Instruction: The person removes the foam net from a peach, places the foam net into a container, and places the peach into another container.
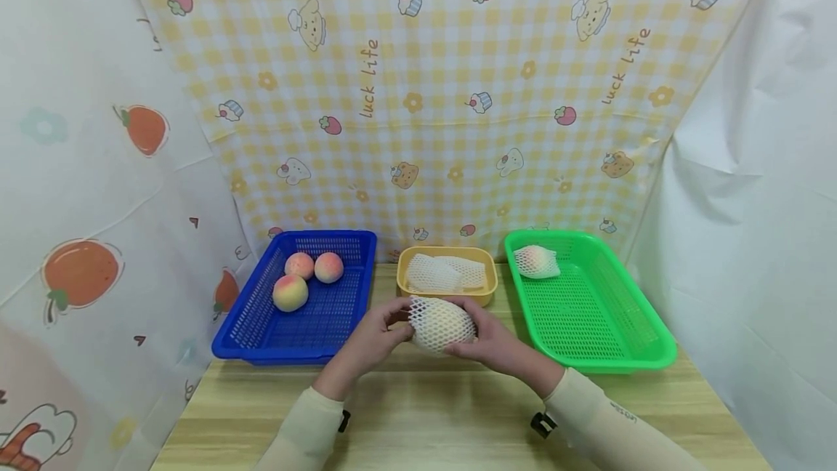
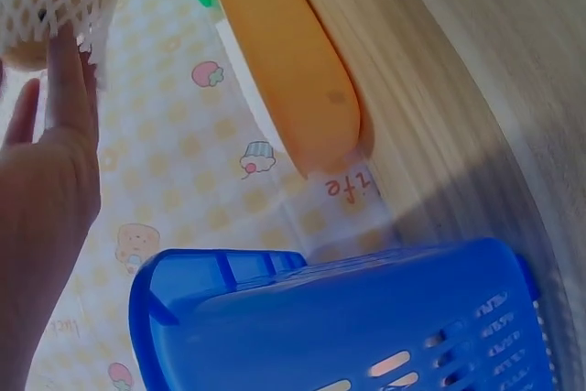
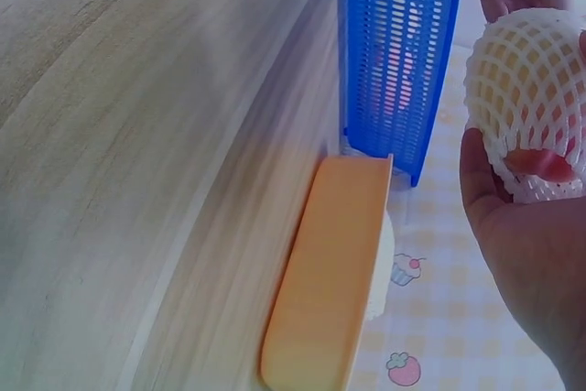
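Note:
A peach in a white foam net (image 1: 443, 325) is held up above the table, in front of the yellow box. From the right, my right hand (image 1: 498, 346) grips the wrapped peach, with thumb and fingers around it. My left hand (image 1: 374, 336) pinches the open left end of the net. The left wrist view shows fingers (image 2: 69, 89) against the mesh, though part of the net is cut off there. In the right wrist view, the net (image 3: 526, 89) stretches over the fruit and a reddish patch shows near the right palm.
A blue basket (image 1: 346, 311) at left holds three bare peaches (image 1: 290, 293). Spare foam nets (image 1: 434, 272) lie in the yellow box (image 1: 447, 251) at the middle back. At right, a green basket (image 1: 588, 311) contains one netted peach (image 1: 536, 262). A patterned cloth (image 1: 445, 144) hangs behind.

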The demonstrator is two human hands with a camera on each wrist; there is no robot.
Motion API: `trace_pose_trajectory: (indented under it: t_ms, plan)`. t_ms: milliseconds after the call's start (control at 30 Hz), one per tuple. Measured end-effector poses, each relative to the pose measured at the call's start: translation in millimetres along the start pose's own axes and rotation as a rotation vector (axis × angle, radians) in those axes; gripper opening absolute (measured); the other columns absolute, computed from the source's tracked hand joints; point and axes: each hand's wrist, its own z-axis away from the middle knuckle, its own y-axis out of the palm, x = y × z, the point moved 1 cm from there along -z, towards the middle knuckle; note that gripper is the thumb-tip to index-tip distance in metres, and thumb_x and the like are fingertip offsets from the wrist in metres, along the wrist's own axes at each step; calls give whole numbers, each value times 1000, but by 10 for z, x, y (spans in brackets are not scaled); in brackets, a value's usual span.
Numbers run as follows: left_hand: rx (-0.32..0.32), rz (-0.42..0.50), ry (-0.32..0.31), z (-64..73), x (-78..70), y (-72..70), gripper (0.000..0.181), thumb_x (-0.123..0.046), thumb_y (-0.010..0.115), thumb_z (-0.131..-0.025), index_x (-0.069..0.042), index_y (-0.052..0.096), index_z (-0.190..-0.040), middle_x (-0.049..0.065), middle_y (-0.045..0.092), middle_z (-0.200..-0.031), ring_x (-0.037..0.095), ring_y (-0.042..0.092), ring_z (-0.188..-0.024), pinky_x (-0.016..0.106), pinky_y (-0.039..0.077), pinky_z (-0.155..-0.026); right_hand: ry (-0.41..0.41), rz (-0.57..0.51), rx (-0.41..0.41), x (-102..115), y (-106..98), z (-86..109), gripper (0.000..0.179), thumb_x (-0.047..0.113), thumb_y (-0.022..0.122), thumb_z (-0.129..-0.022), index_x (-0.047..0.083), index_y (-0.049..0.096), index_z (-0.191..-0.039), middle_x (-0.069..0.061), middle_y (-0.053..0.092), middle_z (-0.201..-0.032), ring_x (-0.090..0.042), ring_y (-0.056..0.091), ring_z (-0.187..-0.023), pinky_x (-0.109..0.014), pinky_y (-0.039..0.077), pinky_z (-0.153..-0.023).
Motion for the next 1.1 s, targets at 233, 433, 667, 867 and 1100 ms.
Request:
trace_pose_trajectory:
  t_ms: [233,433,667,867,1100]
  plan:
    - [108,23,-43,-8,-3,27,62,-9,76,-97,-8,56,-156,11,63,-149,33,56,-144,41,53,-110,-19,-18,21,37,10,-5,75,17,90,-95,20,51,-159,-6,59,-151,-28,63,-130,-35,55,-106]
    - [109,53,-53,-14,-23,71,69,-7,75,-95,-9,51,-160,11,59,-152,32,53,-145,47,50,-114,-30,-17,16,50,40,-7,77,19,91,-95,21,50,-160,-6,58,-153,-28,63,-131,-34,55,-106]
    - [81,44,-46,-22,-18,116,76,-8,75,-95,-9,45,-164,13,53,-157,34,50,-145,48,48,-114,-31,-46,-12,73,78,-21,80,17,92,-93,18,50,-161,-8,56,-156,-29,62,-130,-33,56,-104]
    - [33,39,-40,-15,-25,116,72,-9,80,-96,-10,49,-161,13,57,-154,33,54,-141,50,51,-111,-101,-27,-53,67,95,-39,79,11,93,-91,16,54,-160,-6,58,-155,-25,64,-129,-33,58,-102]
    - [-2,38,-32,2,-57,80,73,-4,79,-95,-8,48,-161,17,56,-152,32,56,-134,32,61,-95,-159,2,-133,115,83,-51,65,7,91,-91,15,65,-151,-6,67,-143,-22,67,-121,-33,60,-97]
